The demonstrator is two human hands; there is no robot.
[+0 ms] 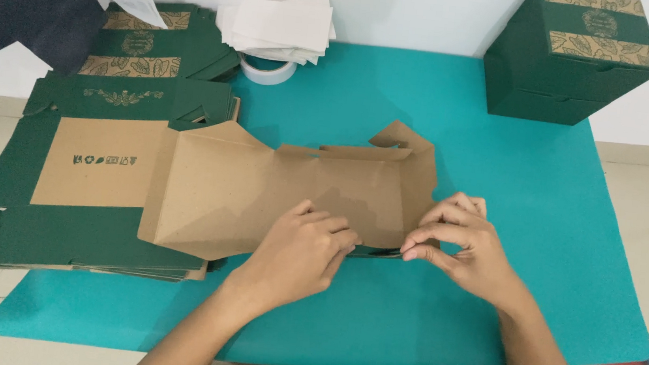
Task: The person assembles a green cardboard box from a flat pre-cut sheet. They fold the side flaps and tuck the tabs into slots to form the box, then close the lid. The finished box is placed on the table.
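Observation:
A flat, unfolded cardboard box blank (260, 192) lies brown side up in the middle of the teal table (514, 193). Its flaps are partly raised at the far edge. My left hand (298, 251) presses down on the near edge of the blank with its fingers together. My right hand (461, 247) pinches the blank's near right edge between thumb and fingers, where a strip of the dark green outer face shows.
A stack of flat green box blanks (44, 211) lies at the left, with more (156, 39) behind it. A folded green box (571, 55) stands at the back right. White paper sheets (280, 23) and a tape roll (268, 70) sit at the back.

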